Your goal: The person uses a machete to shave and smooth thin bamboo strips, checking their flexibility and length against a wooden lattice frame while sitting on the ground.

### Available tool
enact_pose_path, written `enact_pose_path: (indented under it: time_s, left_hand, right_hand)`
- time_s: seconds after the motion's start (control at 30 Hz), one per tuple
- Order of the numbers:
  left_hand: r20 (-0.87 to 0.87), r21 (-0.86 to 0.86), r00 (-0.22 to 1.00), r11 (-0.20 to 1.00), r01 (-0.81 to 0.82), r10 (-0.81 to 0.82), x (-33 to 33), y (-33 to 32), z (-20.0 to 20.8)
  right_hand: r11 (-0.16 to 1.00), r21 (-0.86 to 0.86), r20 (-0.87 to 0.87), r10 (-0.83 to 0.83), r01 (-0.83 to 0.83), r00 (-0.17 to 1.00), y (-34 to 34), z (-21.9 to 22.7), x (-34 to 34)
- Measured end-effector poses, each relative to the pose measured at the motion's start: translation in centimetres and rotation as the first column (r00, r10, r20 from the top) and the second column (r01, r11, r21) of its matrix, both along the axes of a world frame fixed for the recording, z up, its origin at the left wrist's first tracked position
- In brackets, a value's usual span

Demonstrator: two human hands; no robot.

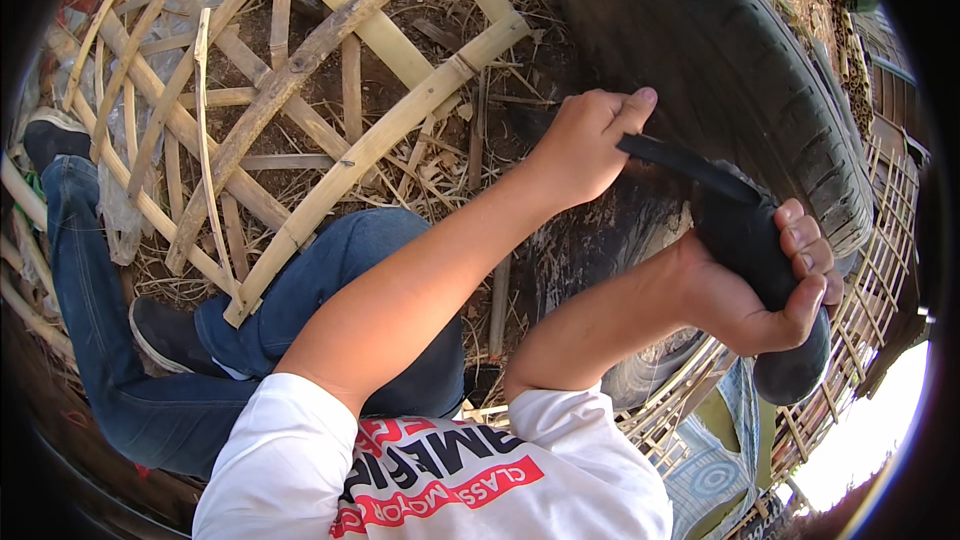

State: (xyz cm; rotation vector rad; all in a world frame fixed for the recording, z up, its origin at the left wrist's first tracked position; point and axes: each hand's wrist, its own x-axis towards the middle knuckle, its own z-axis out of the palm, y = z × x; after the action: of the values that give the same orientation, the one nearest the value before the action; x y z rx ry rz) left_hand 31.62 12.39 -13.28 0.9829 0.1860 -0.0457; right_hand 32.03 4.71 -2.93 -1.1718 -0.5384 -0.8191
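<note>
My left hand (598, 140) is closed on the end of a flat black strip (690, 168), which looks like rubber. The strip runs taut to the right, to a thick, rounded black bundle (740, 230). Around that bundle my right hand (765, 285) is wrapped, fingers over its far side and thumb across the front. The bundle's smooth, rounded lower end (792, 370) sticks out below the right hand. Whether the strip is wound around the bundle or only joined to it, I cannot tell. Both hands are raised off the ground.
A large black tyre (720, 60) stands just beyond my hands. To the left, a woven bamboo lattice (400, 140) leans over my bent leg (350, 250). Straw and wood scraps cover the ground. Slatted bamboo fencing (870, 290) and a patterned blue cloth (710, 460) lie at the right.
</note>
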Motion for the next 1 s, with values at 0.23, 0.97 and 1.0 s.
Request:
enact_pose_path:
  time_s: [0.23,0.97,1.0]
  left_hand:
    - [-0.034,0.183,0.995,0.979,0.094,-0.089,0.0,0.1,-1.2]
    - [0.223,0.112,0.962,0.976,-0.188,0.159,-2.3,2.5,-1.7]
    - [0.208,0.162,0.93,0.927,-0.338,0.303,-2.7,3.9,-0.6]
  right_hand:
    - [0.927,-0.254,-0.271,0.206,-0.276,0.94,-1.3,2.0,0.0]
    - [0.988,-0.143,-0.056,-0.071,0.062,0.996,-1.0,1.3,-2.5]
    - [0.983,-0.162,-0.039,-0.095,0.088,0.995,-1.2,2.0,-3.1]
